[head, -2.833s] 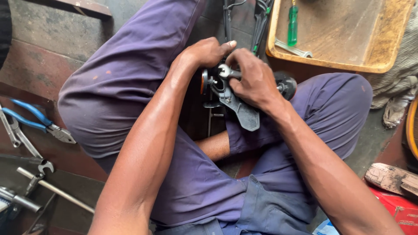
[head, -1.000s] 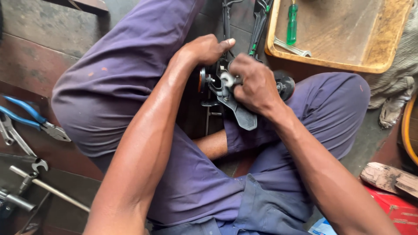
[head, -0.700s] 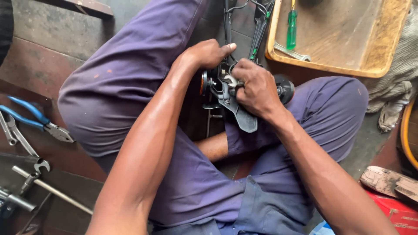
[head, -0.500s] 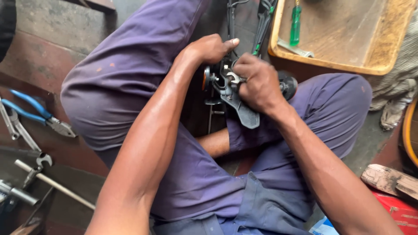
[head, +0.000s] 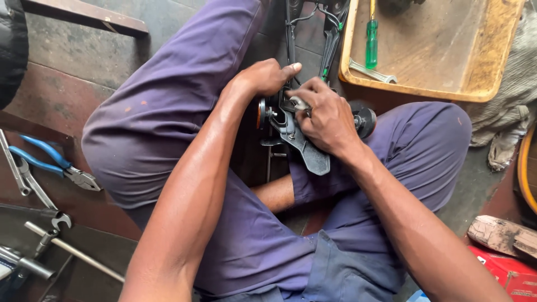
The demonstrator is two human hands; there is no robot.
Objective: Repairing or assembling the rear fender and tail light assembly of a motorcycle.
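The person sits on the floor with purple trousers filling the middle of the view, knees spread left and right. Between the knees lies a dark metal assembly: a flat black arm running down toward the near side, a round part with an orange rim on its left, and a black knob on its right.

Compared with moments earlier, little has shifted. Both hands stay clamped over the same part, and only the right fingers have crept slightly across its top, so the work looks like small turning or seating at one spot rather than a new step.

The left hand sits at the far left of the assembly, fingers curled together, thumb pushed out to the right and pressing on its top. The right hand covers the assembly's right half, fingers closed and pinching a small pale metal piece against it, just beside the left thumb.

Far right, a wooden tray holds a green-handled screwdriver and a small spanner. On the left floor lie blue-handled pliers, open spanners and a steel rod, all well apart from the hands. A grey rag sits at the right edge.
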